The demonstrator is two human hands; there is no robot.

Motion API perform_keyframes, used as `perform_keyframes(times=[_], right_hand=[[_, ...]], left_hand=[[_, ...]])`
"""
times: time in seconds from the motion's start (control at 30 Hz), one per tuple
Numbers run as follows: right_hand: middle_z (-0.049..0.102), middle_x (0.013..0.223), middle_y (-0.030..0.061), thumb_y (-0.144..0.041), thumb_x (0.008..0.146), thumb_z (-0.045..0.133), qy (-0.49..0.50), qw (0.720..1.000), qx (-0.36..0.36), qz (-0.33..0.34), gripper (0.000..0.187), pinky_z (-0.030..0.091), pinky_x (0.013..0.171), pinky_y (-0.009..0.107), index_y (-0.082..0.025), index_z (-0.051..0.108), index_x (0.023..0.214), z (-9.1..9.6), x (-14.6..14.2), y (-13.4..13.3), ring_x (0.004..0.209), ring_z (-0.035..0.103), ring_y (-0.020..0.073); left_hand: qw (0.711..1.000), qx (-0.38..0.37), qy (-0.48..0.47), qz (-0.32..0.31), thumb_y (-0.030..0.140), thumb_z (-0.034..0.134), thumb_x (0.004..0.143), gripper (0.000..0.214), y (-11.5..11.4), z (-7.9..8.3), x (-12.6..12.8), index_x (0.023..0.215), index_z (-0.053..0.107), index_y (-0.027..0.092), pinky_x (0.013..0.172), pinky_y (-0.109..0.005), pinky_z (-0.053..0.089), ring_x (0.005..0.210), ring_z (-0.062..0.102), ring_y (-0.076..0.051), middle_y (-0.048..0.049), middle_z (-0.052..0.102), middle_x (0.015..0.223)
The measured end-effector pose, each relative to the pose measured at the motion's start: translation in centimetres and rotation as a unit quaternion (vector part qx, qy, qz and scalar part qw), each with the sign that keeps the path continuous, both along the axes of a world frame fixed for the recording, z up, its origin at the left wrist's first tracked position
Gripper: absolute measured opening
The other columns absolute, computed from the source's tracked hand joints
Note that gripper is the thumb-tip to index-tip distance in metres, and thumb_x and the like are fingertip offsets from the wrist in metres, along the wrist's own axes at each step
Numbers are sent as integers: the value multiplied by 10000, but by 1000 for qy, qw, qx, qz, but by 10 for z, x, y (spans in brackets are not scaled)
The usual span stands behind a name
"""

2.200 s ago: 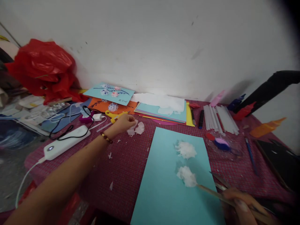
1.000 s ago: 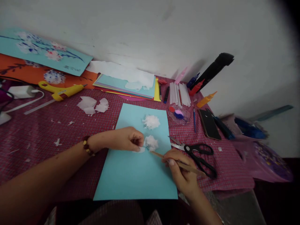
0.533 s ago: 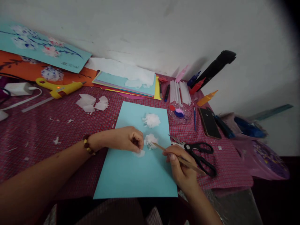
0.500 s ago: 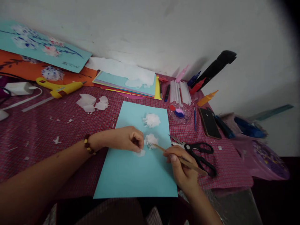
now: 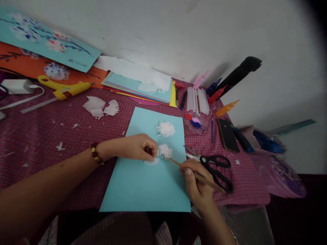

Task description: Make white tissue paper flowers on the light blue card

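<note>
A light blue sheet of paper point(image 5: 133, 190) lies in front of me, bearing two ruffled white tissue-paper flowers, an upper one point(image 5: 166, 129) and a lower one point(image 5: 164, 150). My left hand point(image 5: 139, 147) is closed in a pinch at a small white tissue piece point(image 5: 151, 162), just left of and below the lower flower. Between the fingers of my right hand point(image 5: 198, 180) is a slim wooden stick point(image 5: 208, 182), held like a pen. Its thin tip reaches the lower edge of the lower flower.
Black-handled scissors point(image 5: 216, 163) lie right of the sheet, near a phone point(image 5: 228, 134) and a paint palette point(image 5: 196, 123). Glue sticks point(image 5: 198, 100) and paint bottles point(image 5: 226, 108) stand behind. A yellow glue gun point(image 5: 68, 90) and tissue scraps point(image 5: 94, 106) are at left; stacked paper point(image 5: 138, 86) lies behind.
The view has shifted slightly. My left hand stays pinched at the tissue piece, and the stick's tip has moved slightly down along the lower flower.
</note>
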State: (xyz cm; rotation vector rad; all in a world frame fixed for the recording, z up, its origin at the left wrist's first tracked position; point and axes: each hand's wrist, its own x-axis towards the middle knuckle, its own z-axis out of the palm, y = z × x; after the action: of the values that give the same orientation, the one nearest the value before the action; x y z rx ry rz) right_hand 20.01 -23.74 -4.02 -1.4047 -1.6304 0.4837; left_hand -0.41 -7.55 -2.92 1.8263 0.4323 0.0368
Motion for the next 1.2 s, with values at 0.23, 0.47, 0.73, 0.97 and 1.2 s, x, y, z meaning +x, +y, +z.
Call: perform_keyframes(times=[0.23, 0.47, 0.73, 0.97, 1.2], right_hand=[[570, 681, 4, -236, 924, 468, 124, 988, 13, -87, 157, 423, 511, 273, -224, 603, 845, -4, 0, 0, 566, 534, 148], [607, 678, 1, -238, 916, 496, 140, 989, -30, -30, 146, 435, 510, 259, -220, 617, 837, 0, 0, 2, 566, 551, 140], [614, 724, -1, -220, 926, 484, 83, 995, -55, -16, 153, 428, 556, 258, -227, 619, 855, -2, -1, 6, 617, 541, 140], [639, 774, -13, -204, 926, 498, 104, 993, -55, -11, 132, 441, 553, 244, -252, 620, 932, -4, -2, 10, 591, 539, 119], [620, 698, -26, -208, 937, 473, 126, 991, -32, -26, 159, 439, 545, 224, -246, 613, 873, -1, -2, 7, 584, 541, 114]], left_hand=[[1000, -3, -4, -5, 190, 619, 740, 65, 0, 0, 0, 690, 636, 152, 519, -164, 363, 544, 467, -65, 44, 554, 594], [1000, 6, 2, -15, 230, 617, 747, 102, 1, 4, 0, 686, 631, 149, 536, -180, 370, 561, 476, -72, 32, 561, 622], [1000, -2, -6, -13, 250, 621, 754, 121, 1, -1, -1, 692, 639, 149, 519, -170, 362, 551, 475, -69, 33, 563, 612], [998, 42, -31, -31, 195, 616, 763, 91, 2, -3, 0, 699, 653, 143, 545, -162, 368, 588, 483, -66, 24, 553, 666], [994, 90, -51, -42, 202, 631, 771, 99, 2, -2, 1, 700, 679, 153, 569, -171, 372, 625, 492, -74, 9, 555, 720]])
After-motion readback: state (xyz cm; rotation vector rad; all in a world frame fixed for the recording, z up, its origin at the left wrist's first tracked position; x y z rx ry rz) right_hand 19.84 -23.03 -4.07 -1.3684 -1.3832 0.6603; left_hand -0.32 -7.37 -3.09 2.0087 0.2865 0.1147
